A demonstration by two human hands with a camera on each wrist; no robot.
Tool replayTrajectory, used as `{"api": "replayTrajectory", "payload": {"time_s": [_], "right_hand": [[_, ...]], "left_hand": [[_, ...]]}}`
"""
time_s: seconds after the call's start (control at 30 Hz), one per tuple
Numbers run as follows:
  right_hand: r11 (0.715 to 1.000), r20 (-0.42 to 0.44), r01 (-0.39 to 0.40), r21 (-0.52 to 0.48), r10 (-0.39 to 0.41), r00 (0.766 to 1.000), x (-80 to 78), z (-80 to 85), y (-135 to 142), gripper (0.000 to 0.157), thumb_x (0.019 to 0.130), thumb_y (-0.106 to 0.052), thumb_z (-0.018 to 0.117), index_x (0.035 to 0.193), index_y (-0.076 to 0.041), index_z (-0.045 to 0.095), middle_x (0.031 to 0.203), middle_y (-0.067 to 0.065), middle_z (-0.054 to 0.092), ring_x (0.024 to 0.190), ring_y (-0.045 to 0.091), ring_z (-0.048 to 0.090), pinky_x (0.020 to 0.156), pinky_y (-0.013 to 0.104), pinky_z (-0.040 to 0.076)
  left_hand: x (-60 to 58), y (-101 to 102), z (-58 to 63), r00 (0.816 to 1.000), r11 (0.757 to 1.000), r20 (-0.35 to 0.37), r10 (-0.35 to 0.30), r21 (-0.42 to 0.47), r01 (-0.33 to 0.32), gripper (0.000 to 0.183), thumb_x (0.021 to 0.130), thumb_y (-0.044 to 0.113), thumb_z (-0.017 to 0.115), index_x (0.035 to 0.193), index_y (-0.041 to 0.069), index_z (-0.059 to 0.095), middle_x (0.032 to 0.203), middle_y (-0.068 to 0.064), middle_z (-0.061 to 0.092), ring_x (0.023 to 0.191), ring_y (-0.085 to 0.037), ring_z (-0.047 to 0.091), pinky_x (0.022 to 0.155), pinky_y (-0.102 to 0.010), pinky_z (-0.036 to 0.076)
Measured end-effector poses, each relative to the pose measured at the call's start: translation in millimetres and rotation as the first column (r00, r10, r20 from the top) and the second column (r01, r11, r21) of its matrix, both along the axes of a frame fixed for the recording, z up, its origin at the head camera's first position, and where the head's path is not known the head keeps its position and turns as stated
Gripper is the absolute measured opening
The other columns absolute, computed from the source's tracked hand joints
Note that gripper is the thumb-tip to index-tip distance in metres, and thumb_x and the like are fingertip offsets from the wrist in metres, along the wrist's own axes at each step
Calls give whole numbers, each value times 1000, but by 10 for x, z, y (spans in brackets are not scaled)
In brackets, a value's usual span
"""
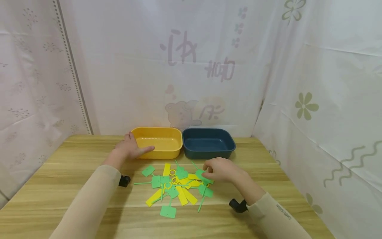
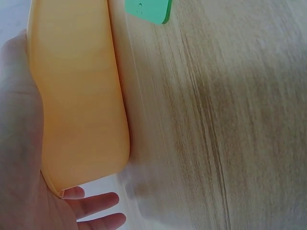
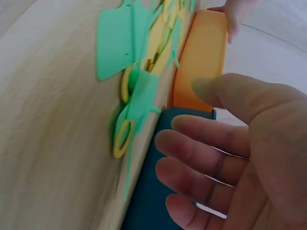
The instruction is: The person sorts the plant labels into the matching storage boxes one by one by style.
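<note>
My left hand [image 1: 127, 147] rests on the left end of the yellow plastic bin [image 1: 157, 154]. Its thumb reaches over the bin's front rim, while the straight fingers [image 2: 98, 205] extend past the corner in the left wrist view. Over the right side of a loose pile hovers my right hand [image 1: 222, 169], fingers loosely bent and holding nothing. The pile mixes green plastic tags with thin stems [image 1: 168, 211] and yellow strip tags [image 1: 181, 195] with ring ends. Nearest that hand in the head view is a green tag [image 1: 204, 178], partly covered by the fingers.
A dark blue bin [image 1: 209, 154] stands against the yellow bin's right side at the back of the wood-grain table [image 1: 143, 225]. Printed curtains [image 1: 125, 73] hang behind and on both sides. Black wrist mounts [image 1: 238, 205] stick out under the sleeves.
</note>
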State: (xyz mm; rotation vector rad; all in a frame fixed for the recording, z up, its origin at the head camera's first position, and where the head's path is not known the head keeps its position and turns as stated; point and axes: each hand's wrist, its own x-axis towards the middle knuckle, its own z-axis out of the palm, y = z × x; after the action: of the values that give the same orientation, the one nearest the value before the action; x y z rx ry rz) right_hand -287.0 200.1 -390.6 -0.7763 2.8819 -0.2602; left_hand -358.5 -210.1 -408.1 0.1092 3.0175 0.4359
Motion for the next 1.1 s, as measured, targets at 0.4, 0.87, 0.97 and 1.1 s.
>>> {"api": "replayTrajectory", "payload": {"time_s": [0.4,0.87,0.97,1.1], "right_hand": [[998,24,44,41,-45,999,78,-113,-17,44,87,-49,91,110,-13,78,90,-5,75,82,11,66,78,41,59],[998,-8,-14,61,14,1000,82,-137,-96,31,90,-35,85,113,-14,79,84,-9,69,78,10,61,75,37,56],[997,-21,-35,70,36,999,75,-148,-110,30,91,-36,83,114,-17,80,83,-12,69,77,7,61,73,34,55],[995,-22,-69,66,70,997,84,-119,-152,26,91,-36,80,112,-20,80,81,-14,68,77,6,61,71,32,53]], "left_hand": [[-20,30,-16,1000,1000,9,-13,-14,13,151,89,101,39,164,-23,-5,173,-48,7,142,-68,47,117,-72,44],[25,8,10,1000,1000,31,0,18,-1,152,88,102,40,165,-21,-8,175,-45,4,145,-68,44,120,-72,42],[11,2,5,1000,1000,27,2,15,-2,153,88,102,39,165,-21,-9,175,-45,3,146,-68,43,121,-72,41],[-1,-6,13,1000,1000,22,8,10,-9,153,87,103,39,165,-21,-8,175,-44,5,146,-68,44,120,-71,42]]}}
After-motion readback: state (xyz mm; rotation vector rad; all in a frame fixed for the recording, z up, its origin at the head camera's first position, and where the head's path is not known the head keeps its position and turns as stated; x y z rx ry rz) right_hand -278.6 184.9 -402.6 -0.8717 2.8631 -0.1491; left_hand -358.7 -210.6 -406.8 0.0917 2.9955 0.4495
